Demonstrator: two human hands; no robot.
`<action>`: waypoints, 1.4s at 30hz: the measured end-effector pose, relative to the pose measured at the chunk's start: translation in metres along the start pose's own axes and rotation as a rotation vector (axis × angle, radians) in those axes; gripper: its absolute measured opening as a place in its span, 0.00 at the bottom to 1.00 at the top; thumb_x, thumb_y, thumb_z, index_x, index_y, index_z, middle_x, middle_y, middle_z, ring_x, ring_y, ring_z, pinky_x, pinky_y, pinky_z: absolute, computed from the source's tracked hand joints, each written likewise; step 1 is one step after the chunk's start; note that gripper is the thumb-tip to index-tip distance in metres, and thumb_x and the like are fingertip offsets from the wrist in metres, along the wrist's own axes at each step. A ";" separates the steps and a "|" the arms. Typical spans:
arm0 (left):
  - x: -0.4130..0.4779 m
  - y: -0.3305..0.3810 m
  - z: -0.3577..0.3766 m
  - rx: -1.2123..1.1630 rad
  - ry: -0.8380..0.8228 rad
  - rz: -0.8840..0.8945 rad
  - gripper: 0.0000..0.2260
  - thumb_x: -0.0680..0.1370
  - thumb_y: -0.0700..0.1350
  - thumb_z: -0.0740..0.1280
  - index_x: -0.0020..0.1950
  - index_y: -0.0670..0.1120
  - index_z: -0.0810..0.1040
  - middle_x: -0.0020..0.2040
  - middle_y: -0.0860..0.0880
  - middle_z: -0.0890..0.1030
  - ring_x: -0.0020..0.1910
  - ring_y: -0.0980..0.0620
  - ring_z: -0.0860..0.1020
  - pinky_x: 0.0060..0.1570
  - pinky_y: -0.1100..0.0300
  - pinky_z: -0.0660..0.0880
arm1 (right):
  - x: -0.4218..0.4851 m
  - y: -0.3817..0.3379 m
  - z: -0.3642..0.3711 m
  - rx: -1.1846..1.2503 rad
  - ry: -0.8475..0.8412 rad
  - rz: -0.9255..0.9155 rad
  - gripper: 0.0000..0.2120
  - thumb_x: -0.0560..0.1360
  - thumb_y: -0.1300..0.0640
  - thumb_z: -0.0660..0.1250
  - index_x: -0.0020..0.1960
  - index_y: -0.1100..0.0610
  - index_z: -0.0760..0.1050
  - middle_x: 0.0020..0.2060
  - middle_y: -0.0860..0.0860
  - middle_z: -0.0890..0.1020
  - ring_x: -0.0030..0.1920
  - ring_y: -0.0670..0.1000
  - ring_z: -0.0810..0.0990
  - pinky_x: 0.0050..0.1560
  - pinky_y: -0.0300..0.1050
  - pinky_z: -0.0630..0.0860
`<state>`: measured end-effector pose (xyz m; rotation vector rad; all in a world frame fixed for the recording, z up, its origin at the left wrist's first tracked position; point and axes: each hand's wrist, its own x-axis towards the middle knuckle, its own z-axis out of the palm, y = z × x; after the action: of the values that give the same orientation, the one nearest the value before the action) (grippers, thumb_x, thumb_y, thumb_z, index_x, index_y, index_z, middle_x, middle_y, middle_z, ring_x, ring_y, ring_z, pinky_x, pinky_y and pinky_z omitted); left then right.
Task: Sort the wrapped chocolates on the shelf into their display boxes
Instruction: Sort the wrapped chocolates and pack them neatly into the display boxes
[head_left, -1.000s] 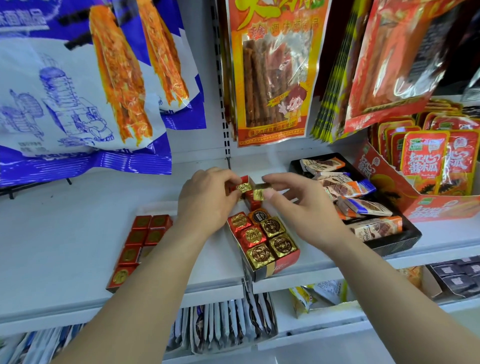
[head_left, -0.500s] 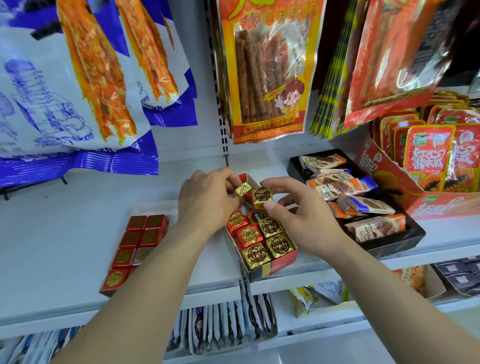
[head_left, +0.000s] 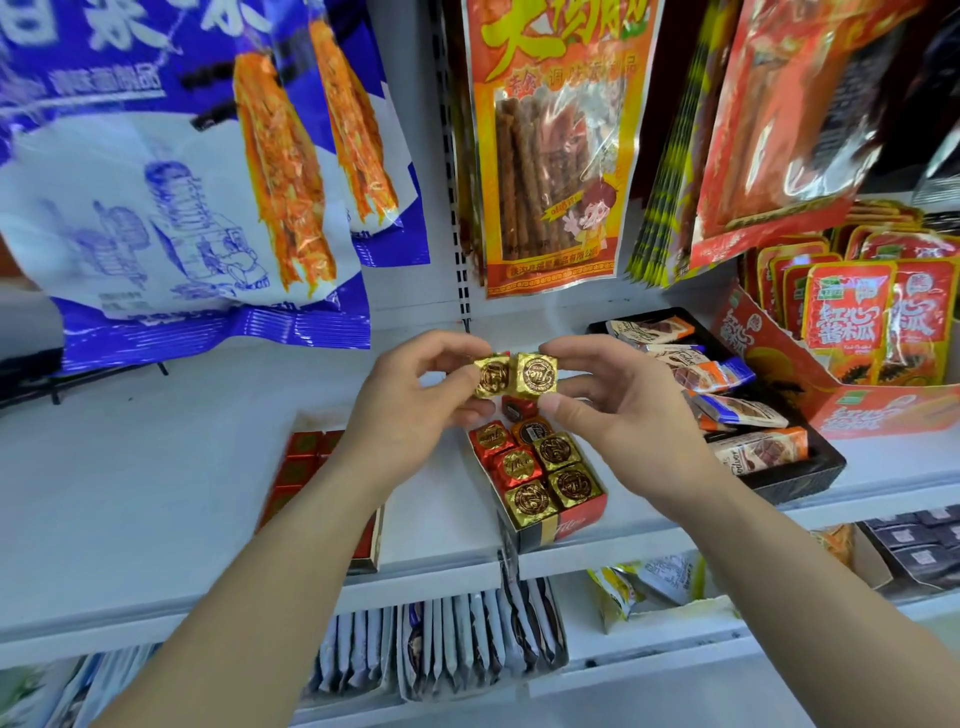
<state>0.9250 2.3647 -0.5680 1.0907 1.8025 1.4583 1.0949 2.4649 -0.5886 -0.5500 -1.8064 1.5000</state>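
My left hand (head_left: 410, 410) pinches a gold-wrapped chocolate cube (head_left: 491, 378) and my right hand (head_left: 618, 415) pinches a second gold cube (head_left: 536, 375). Both cubes are held side by side, touching, in the air above the back of the red and black display box (head_left: 571, 519). That box holds a mix of gold and red wrapped chocolates (head_left: 540, 467). A second box of red-wrapped chocolates (head_left: 301, 462) lies on the shelf to the left, largely hidden behind my left forearm.
A black tray of wrapped snack bars (head_left: 800, 478) stands right of the mixed box, and a red carton of sachets (head_left: 883, 410) beyond it. Large snack bags (head_left: 545, 156) hang above the white shelf (head_left: 156, 467). Packets fill the lower shelf (head_left: 467, 649).
Both hands have lifted the two gold chocolates up out of the back of the mixed box and now hold them side by side above it.
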 end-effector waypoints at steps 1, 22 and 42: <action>-0.001 -0.001 0.000 -0.016 -0.016 -0.008 0.10 0.80 0.37 0.65 0.55 0.48 0.82 0.53 0.45 0.82 0.41 0.48 0.86 0.43 0.57 0.82 | 0.000 -0.001 0.002 0.002 -0.003 -0.003 0.18 0.73 0.70 0.71 0.57 0.51 0.78 0.52 0.49 0.84 0.45 0.49 0.85 0.45 0.43 0.81; 0.003 -0.001 0.009 -0.067 -0.068 -0.103 0.09 0.74 0.47 0.74 0.54 0.53 0.83 0.44 0.52 0.86 0.43 0.52 0.85 0.42 0.62 0.81 | 0.003 0.003 0.004 -0.160 -0.001 0.011 0.21 0.73 0.64 0.74 0.62 0.49 0.78 0.55 0.46 0.83 0.48 0.45 0.85 0.49 0.41 0.81; 0.025 -0.024 0.006 0.716 -0.106 -0.040 0.12 0.77 0.58 0.68 0.59 0.58 0.77 0.58 0.54 0.80 0.55 0.53 0.77 0.53 0.50 0.78 | 0.009 0.022 0.004 -0.339 0.141 0.166 0.05 0.78 0.56 0.68 0.51 0.50 0.82 0.42 0.44 0.84 0.38 0.46 0.82 0.38 0.45 0.79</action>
<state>0.9118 2.3874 -0.5916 1.4114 2.3151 0.7022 1.0838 2.4734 -0.6077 -0.9685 -1.9518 1.2275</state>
